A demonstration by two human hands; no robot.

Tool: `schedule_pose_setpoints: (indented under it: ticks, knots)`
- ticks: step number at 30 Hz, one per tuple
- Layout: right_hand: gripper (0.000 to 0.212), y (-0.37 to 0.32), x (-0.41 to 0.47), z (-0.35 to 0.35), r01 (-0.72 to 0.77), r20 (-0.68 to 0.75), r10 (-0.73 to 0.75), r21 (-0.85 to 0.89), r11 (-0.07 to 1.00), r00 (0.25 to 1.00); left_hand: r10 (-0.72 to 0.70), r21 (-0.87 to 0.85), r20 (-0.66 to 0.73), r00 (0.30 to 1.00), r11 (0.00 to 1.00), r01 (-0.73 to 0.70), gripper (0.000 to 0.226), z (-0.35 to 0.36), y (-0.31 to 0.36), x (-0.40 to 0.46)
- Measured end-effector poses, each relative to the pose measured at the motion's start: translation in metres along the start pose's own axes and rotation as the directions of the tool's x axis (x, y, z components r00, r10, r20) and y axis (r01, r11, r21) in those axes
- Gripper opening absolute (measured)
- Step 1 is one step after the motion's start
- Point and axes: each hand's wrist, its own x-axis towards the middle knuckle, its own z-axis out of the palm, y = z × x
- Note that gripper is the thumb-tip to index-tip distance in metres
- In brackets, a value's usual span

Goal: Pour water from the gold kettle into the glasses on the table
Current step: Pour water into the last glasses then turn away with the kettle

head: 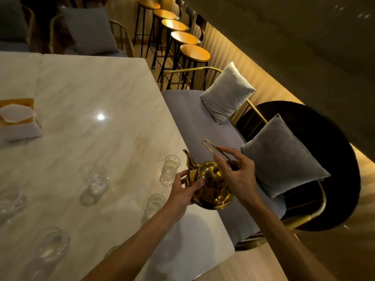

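Observation:
The gold kettle (211, 189) hangs over the right edge of the marble table (91, 98), its spout pointing up and left. My left hand (183, 191) holds the kettle's body, with the thumb near the lid. My right hand (236, 171) pinches the thin wire handle where it folds back over the lid. One clear glass (169, 170) stands just left of the spout, and another glass (155, 204) stands below my left hand. Several more glasses (95, 184) stand further left on the table.
A tissue box (17, 118) sits at the table's left edge. A grey bench seat (192, 118) with two cushions (227, 92) runs along the table's right side. A row of bar stools (182, 40) lines the wall behind.

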Motion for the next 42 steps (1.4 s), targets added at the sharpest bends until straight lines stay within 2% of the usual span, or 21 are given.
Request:
schedule_pose_setpoints:
  ticks: [9, 13, 16, 28, 33, 37, 42]
  knots:
    - [0.024, 0.023, 0.065, 0.006, 0.019, 0.222, -0.005, -0.058, 0.998, 0.975, -0.08, -0.128, -0.078, 0.994, 0.989, 0.069, 0.105, 0.02, -0.007, 0.043]
    - [0.022, 0.035, 0.088, 0.01, 0.057, 0.322, -0.01, -0.137, 0.989, 0.947, -0.127, -0.185, -0.087, 0.988, 0.977, 0.109, 0.09, 0.028, -0.013, 0.053]
    - [0.025, 0.042, 0.101, 0.014, 0.056, 0.379, 0.015, -0.175, 0.983, 0.925, -0.176, -0.251, -0.089, 0.98, 0.957, 0.149, 0.088, 0.032, -0.016, 0.061]
    - [0.027, 0.043, 0.138, 0.035, 0.115, 0.497, 0.052, -0.301, 0.947, 0.866, -0.211, -0.401, -0.039, 0.977, 0.898, 0.178, 0.085, 0.037, -0.021, 0.084]
    - [0.027, 0.036, 0.147, 0.042, 0.13, 0.544, 0.086, -0.346, 0.929, 0.835, -0.208, -0.448, -0.028, 0.978, 0.877, 0.174, 0.071, 0.037, -0.021, 0.088]
    - [0.027, 0.029, 0.153, 0.051, 0.183, 0.574, 0.077, -0.381, 0.907, 0.815, -0.22, -0.478, 0.001, 0.975, 0.857, 0.194, 0.084, 0.036, -0.019, 0.09]
    - [0.028, 0.025, 0.16, 0.063, 0.23, 0.612, 0.072, -0.4, 0.887, 0.788, -0.216, -0.524, 0.037, 0.976, 0.827, 0.203, 0.082, 0.033, -0.017, 0.093]
